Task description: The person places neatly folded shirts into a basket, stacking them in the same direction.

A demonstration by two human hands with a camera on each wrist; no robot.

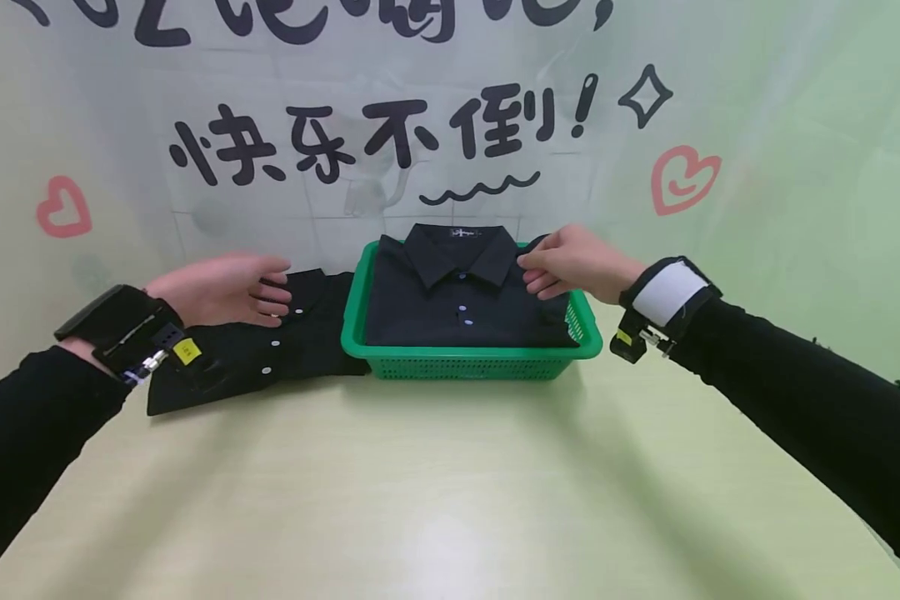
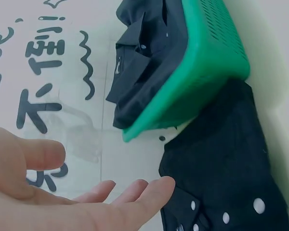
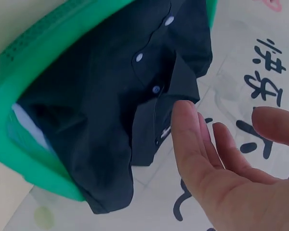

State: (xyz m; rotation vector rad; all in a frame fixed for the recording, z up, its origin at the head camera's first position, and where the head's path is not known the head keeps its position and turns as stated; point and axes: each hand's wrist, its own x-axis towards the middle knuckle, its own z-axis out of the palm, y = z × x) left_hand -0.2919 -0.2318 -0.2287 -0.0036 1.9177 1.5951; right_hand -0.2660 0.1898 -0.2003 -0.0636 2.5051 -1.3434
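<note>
A folded black collared shirt (image 1: 420, 315) with pale buttons lies in a green plastic basket (image 1: 465, 353). Above its right shoulder hovers my right hand (image 1: 573, 260), fingers loosely bent. In the right wrist view, nothing sits between the thumb and fingers of that hand (image 3: 226, 178). My left hand (image 1: 221, 289) is held over a second folded black shirt (image 1: 326, 342), left of the basket on the table. Its fingers are spread and relaxed, apart from the thumb in the left wrist view, with nothing held. Part of this second shirt is hidden behind the left hand and wrist.
The pale table (image 1: 390, 483) extends in front of the basket. Close behind stands a wall covering (image 1: 607, 167) with black lettering and red hearts. Each wrist wears a strapped-on camera, and both sleeves are black.
</note>
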